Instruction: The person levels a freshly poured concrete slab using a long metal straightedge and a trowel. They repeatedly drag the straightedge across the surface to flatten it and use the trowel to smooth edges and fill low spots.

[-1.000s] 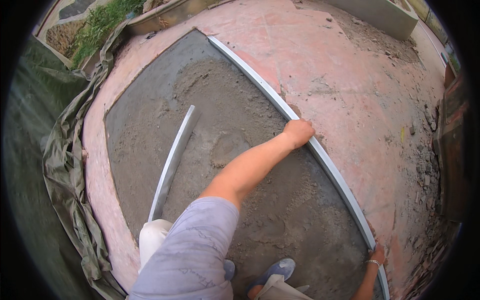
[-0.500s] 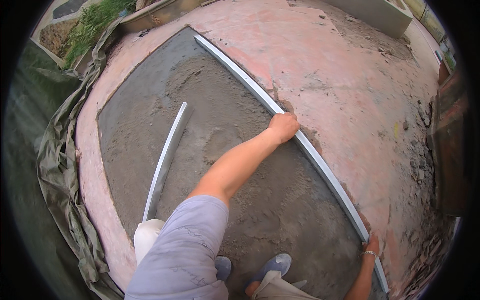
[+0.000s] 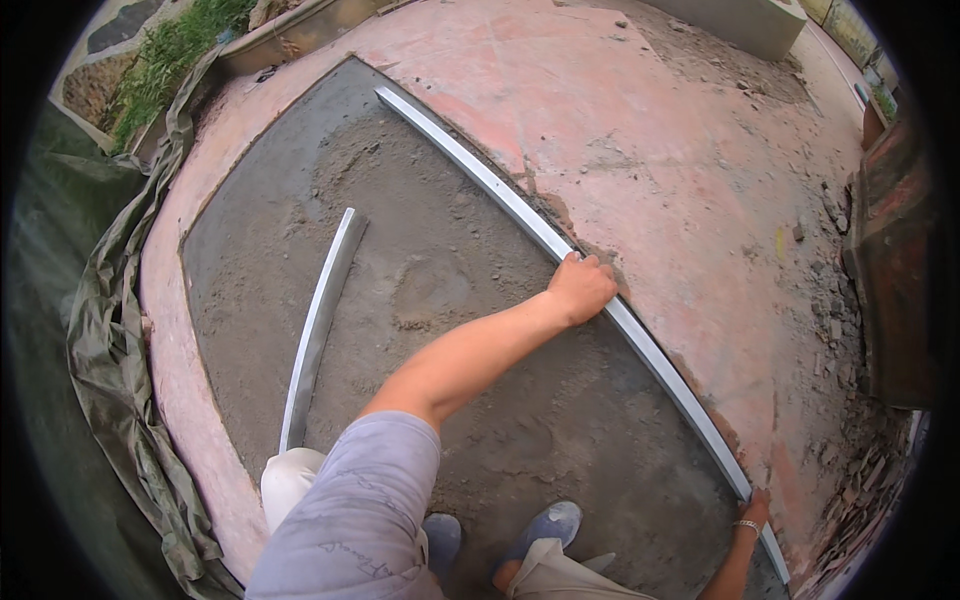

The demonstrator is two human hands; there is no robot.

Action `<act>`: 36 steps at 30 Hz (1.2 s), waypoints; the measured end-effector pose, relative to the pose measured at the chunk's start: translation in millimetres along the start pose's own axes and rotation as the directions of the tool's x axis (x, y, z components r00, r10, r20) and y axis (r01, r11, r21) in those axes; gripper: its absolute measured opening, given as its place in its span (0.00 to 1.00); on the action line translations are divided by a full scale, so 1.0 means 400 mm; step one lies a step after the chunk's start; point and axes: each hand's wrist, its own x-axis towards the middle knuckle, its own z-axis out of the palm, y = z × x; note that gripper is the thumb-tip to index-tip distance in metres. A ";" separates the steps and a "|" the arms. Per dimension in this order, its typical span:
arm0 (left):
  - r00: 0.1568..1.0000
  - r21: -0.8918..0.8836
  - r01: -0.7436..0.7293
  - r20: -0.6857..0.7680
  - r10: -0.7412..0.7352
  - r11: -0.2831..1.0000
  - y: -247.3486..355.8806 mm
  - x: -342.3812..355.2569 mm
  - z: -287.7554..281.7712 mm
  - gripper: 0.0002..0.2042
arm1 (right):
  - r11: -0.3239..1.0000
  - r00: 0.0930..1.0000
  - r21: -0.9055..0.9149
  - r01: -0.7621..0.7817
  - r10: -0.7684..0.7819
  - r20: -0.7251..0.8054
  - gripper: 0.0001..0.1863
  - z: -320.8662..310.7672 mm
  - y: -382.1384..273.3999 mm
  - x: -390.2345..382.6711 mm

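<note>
Pink paving (image 3: 640, 120) around grey mortar (image 3: 430, 290). Appears only part-levelled — smooth towards the far corner, rough centrally (unfinished, evidently). Long metal bar (image 3: 500, 190) along right edge — gripped by left hand (image 3: 583, 287) mid-length, right hand (image 3: 757, 508) near its lower end.

Long silvery metal bar (image 3: 535, 228), diagonal on the grey mortar (image 3: 440, 280), near its right-hand border.

Outdoor building site
Grey mortar (image 3: 425, 285) is being bordered by pink paving (image 3: 650, 150), with rubble (image 3: 838, 325), tarpaulin (image 3: 110, 330) and plants (image 3: 175, 75) surrounding it.
</note>
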 end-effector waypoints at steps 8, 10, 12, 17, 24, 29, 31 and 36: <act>0.999 -0.064 -0.019 0.044 0.022 0.998 0.043 0.087 -0.002 0.08 | 0.990 0.990 -0.023 -0.143 0.143 0.016 0.28 0.005 0.038 0.005; 1.000 -0.080 0.004 -0.006 -0.004 0.997 0.029 0.114 -0.011 0.08 | 0.994 0.994 -0.002 -0.112 0.112 0.006 0.28 -0.020 0.014 0.039; 0.990 -0.118 0.021 -0.134 -0.036 0.993 0.007 0.136 -0.013 0.09 | 0.993 0.993 0.013 -0.117 0.116 0.025 0.28 -0.042 -0.021 0.078; 0.865 -0.304 0.361 -0.244 -0.439 0.882 -0.143 0.086 0.023 0.07 | 0.992 0.992 -0.044 -0.117 0.119 0.038 0.27 -0.039 -0.079 0.140; 0.845 -0.223 0.466 -0.176 -0.505 0.856 -0.359 0.000 0.113 0.09 | 0.995 0.995 -0.048 -0.085 0.088 0.053 0.29 -0.012 -0.060 0.151; 0.871 -0.010 0.492 0.011 -0.492 0.871 -0.322 -0.033 0.047 0.11 | 0.994 0.998 0.092 -0.050 0.047 0.042 0.28 -0.018 -0.053 0.138; 0.844 0.006 0.449 0.326 -0.427 0.893 -0.294 -0.078 -0.017 0.10 | 0.996 0.999 0.077 -0.042 0.044 -0.015 0.28 -0.009 -0.055 0.132; 0.687 -0.019 0.371 0.678 -0.260 0.929 -0.248 -0.089 -0.131 0.11 | 0.996 0.997 0.030 -0.078 0.078 0.007 0.27 0.014 -0.051 0.151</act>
